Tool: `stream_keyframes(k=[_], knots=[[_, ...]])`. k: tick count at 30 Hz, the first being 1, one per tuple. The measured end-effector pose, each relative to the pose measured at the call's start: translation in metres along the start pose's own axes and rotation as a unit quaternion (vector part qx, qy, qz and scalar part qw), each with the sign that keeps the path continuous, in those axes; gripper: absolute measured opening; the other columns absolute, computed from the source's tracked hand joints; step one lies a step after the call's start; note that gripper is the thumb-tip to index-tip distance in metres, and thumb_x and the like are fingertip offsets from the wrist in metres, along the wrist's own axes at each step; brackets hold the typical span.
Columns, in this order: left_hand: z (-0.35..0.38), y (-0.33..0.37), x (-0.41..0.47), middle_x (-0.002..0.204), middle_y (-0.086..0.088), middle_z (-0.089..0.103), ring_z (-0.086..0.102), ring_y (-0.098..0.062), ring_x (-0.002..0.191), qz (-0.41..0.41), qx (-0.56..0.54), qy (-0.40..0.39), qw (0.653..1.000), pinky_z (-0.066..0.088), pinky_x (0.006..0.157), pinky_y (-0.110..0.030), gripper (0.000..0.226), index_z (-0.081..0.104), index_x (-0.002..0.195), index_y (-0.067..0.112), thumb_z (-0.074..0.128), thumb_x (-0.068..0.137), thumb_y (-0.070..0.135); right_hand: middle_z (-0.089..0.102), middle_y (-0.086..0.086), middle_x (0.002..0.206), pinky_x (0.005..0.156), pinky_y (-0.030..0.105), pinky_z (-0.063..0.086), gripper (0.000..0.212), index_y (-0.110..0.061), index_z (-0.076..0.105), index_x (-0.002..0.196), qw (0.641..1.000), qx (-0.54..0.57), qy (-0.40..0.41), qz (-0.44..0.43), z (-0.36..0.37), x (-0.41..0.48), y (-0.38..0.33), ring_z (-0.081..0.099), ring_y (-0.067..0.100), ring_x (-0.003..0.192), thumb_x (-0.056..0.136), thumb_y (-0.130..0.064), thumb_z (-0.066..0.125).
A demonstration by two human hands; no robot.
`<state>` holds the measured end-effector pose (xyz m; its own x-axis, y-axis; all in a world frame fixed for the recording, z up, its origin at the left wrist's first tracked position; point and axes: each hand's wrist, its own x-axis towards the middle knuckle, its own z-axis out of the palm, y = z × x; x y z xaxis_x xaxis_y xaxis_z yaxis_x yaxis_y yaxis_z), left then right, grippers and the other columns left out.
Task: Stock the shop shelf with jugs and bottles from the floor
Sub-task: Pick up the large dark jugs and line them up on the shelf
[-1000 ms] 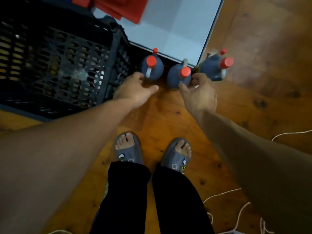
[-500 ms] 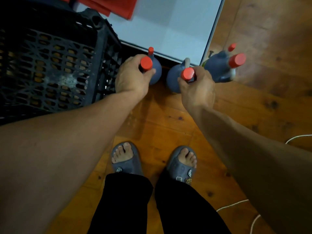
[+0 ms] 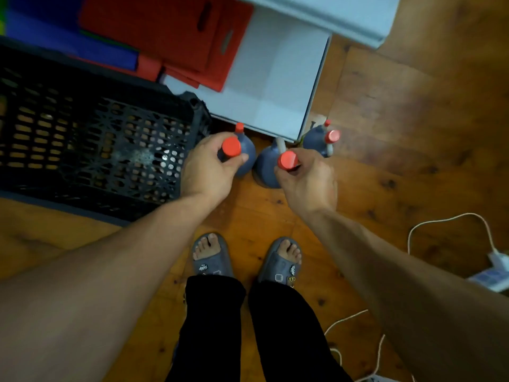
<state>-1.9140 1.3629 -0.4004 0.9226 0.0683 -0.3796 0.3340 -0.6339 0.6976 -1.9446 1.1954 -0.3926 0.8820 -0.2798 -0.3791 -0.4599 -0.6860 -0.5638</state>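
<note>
Wooden floor (image 3: 385, 188) carries a black crate (image 3: 96, 150); just right of it, left hand (image 3: 205, 172) clasps one jug (image 3: 243, 155), right hand (image 3: 308, 183) another (image 3: 265, 168), seemingly by their necks.

Wooden floor (image 3: 413, 133): jugs (image 3: 316, 136), crate (image 3: 96, 150)

1. Dim, warm indoor light; the wooden floor (image 3: 413, 175) glows orange-brown, darker toward the right edge
2. The white shelf base (image 3: 275, 86) is the brightest area, without glare
3. The black crate (image 3: 96, 150) is murky, with a pale sheen on its mesh
4. Soft overall blur; red folded bags (image 3: 165, 37) smear
5. Wide-angle bending swells both forearms at the lower corners
</note>
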Motion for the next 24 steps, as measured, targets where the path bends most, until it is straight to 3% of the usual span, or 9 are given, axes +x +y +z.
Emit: stream_keyframes(k=[5, 10, 15, 20, 24], knots=[[-0.081, 0.071, -0.047, 0.117, 0.003, 0.066, 0.058, -0.016, 0.108, 0.011, -0.04, 0.013, 0.999, 0.048, 0.093, -0.033, 0.036, 0.065, 0.117, 0.026, 0.073, 0.083, 0.031, 0.067, -0.003, 0.093, 0.071, 0.032, 0.052, 0.021, -0.023, 0.068, 0.102, 1.0, 0.006, 0.007, -0.017, -0.077, -0.049, -0.075, 0.063, 0.018, 0.085, 0.084, -0.034, 0.065], [-0.176, 0.154, -0.092, 0.109, 0.003, 0.07, 0.062, -0.014, 0.103, 0.038, -0.079, 0.045, 0.995, 0.045, 0.085, -0.024, 0.035, 0.067, 0.114, 0.021, 0.076, 0.08, 0.028, 0.065, -0.005, 0.089, 0.067, 0.024, 0.04, 0.017, -0.023, 0.07, 0.094, 0.996, 0.015, 0.042, -0.071, -0.174, -0.102, -0.166, 0.059, 0.015, 0.082, 0.082, -0.035, 0.067], [-0.273, 0.238, -0.13, 0.094, 0.006, 0.07, 0.065, -0.015, 0.095, 0.095, -0.12, 0.079, 0.985, 0.051, 0.086, -0.031, 0.023, 0.068, 0.101, 0.027, 0.076, 0.08, 0.023, 0.067, -0.007, 0.093, 0.073, 0.029, 0.045, 0.023, -0.026, 0.071, 0.094, 0.986, 0.018, 0.097, -0.134, -0.259, -0.142, -0.255, 0.06, 0.017, 0.087, 0.078, -0.041, 0.068], [-0.361, 0.309, -0.146, 0.091, 0.006, 0.068, 0.063, -0.015, 0.092, 0.147, -0.112, 0.112, 0.976, 0.046, 0.076, -0.027, 0.015, 0.068, 0.094, 0.027, 0.074, 0.081, 0.031, 0.057, -0.006, 0.07, 0.06, 0.027, 0.036, 0.022, -0.023, 0.058, 0.069, 0.974, 0.022, 0.148, -0.173, -0.328, -0.168, -0.337, 0.057, 0.019, 0.072, 0.075, -0.043, 0.066], [-0.429, 0.355, -0.153, 0.087, 0.001, 0.071, 0.064, -0.018, 0.087, 0.205, -0.129, 0.137, 0.96, 0.052, 0.084, -0.04, 0.014, 0.066, 0.084, 0.032, 0.077, 0.075, 0.034, 0.057, -0.001, 0.066, 0.06, 0.028, 0.036, 0.028, -0.018, 0.057, 0.067, 0.959, 0.031, 0.196, -0.205, -0.373, -0.186, -0.398, 0.057, 0.024, 0.071, 0.073, -0.043, 0.067]])
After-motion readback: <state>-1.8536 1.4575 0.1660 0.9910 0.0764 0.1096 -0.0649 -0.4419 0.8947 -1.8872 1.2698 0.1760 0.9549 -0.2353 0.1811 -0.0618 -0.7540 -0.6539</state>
